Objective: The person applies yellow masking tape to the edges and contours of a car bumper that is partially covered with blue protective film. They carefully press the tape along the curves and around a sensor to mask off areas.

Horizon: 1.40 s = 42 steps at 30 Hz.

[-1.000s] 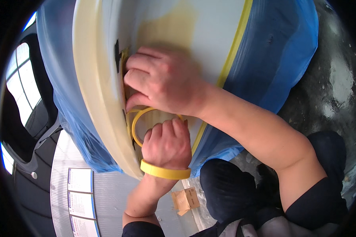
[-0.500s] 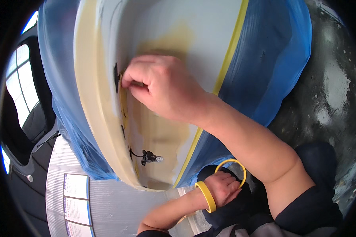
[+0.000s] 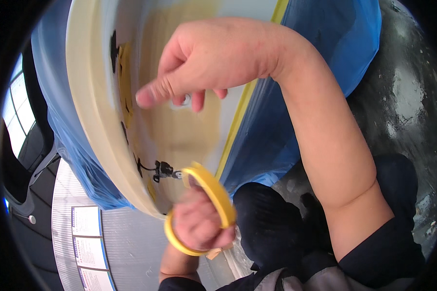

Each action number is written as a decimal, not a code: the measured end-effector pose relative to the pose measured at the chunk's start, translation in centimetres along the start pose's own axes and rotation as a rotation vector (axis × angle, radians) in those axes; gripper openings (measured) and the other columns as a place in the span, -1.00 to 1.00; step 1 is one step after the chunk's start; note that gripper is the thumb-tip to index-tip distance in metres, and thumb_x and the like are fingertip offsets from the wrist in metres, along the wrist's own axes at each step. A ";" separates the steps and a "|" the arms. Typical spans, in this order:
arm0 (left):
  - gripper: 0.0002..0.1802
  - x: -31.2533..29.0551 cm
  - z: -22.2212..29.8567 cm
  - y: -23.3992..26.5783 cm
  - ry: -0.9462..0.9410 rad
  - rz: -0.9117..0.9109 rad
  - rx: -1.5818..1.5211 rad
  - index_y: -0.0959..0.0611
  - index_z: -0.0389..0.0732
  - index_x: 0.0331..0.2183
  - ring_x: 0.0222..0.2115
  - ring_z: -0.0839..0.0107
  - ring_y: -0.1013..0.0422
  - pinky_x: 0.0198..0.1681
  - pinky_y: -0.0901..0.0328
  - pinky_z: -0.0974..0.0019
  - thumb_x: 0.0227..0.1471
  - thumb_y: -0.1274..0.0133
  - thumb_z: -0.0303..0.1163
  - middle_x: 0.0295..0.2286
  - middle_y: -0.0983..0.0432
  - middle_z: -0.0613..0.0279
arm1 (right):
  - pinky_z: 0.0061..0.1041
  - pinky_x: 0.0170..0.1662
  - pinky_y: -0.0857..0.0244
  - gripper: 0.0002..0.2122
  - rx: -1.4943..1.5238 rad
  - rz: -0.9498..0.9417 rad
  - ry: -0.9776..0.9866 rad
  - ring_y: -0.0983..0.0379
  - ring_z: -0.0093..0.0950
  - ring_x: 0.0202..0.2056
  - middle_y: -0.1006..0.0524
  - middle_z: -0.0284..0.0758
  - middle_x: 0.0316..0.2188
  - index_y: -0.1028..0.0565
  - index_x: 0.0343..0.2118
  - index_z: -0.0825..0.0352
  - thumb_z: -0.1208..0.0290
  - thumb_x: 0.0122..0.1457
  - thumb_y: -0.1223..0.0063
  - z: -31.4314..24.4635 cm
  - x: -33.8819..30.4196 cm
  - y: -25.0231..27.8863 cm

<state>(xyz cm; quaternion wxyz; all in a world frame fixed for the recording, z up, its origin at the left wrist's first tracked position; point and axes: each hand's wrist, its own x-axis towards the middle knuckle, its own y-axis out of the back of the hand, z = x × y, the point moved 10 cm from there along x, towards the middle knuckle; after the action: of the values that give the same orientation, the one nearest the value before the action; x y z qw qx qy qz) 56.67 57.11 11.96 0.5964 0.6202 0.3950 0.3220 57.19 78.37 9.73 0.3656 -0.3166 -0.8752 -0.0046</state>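
A pale grey vehicle body panel (image 3: 172, 133) with beige patches spans the middle. Strips of yellow masking tape (image 3: 125, 80) lie along its dark-edged recess. Over the panel hovers my right hand (image 3: 213, 56), thumb stretched out and fingers apart, with nothing visible in it. Lower down, my left hand (image 3: 194, 220) is closed on a roll of yellow masking tape (image 3: 213, 191). A second yellow tape roll (image 3: 177, 240) circles my left wrist. Beside the held roll, a black connector on a cable (image 3: 164, 169) sticks out from the panel. My left fingers are blurred by motion.
Blue plastic film (image 3: 272, 128) covers the areas on both sides of the panel, bordered on the right by a yellow tape line (image 3: 238, 140). A dark glossy floor (image 3: 403, 97) lies at right. Sheets in frames (image 3: 90, 252) hang on a ribbed wall at lower left.
My right hand has come away from the recess, its pinch now loosened. My left hand has risen toward the panel and the connector with the tape roll. The whole view has shifted slightly.
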 end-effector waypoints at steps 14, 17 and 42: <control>-0.91 5.0 -0.8 3.8 -0.161 0.045 0.240 -0.58 -0.25 -0.47 -0.58 0.23 -0.41 -0.43 -0.33 0.23 -0.12 -0.14 -0.47 -0.57 -0.50 0.20 | -0.57 -0.31 -0.38 -0.77 0.210 -0.234 0.218 -0.56 -0.54 -0.42 -0.64 -0.35 -0.48 -0.68 -0.32 0.39 0.29 0.15 -0.33 -1.3 -0.3 -2.1; -0.91 4.8 -1.7 4.5 -0.074 0.142 0.227 -0.56 -0.26 -0.48 -0.57 0.23 -0.41 -0.41 -0.34 0.23 -0.12 -0.13 -0.48 -0.55 -0.53 0.18 | -0.51 -0.27 -0.42 -0.80 0.290 -0.091 0.248 -0.57 -0.53 -0.41 -0.66 -0.32 -0.44 -0.69 -0.28 0.40 0.33 0.18 -0.28 -2.0 0.0 -0.8; -0.86 3.3 -3.3 4.8 0.173 0.259 0.240 -0.55 -0.33 -0.41 -0.40 0.10 -0.43 -0.22 -0.32 0.14 -0.07 -0.16 -0.51 -0.46 -0.53 0.09 | -0.48 -0.21 -0.51 -0.83 -0.137 0.260 0.439 -0.64 -0.41 -0.36 -0.69 -0.30 -0.39 -0.71 -0.32 0.27 0.38 0.01 -0.41 -3.2 0.1 0.7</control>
<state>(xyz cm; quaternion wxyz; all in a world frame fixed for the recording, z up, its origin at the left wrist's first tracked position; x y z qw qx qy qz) 55.90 61.69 16.76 0.4358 0.7023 0.3973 0.3988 59.61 78.25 12.00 0.5220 -0.4421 -0.7244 -0.0856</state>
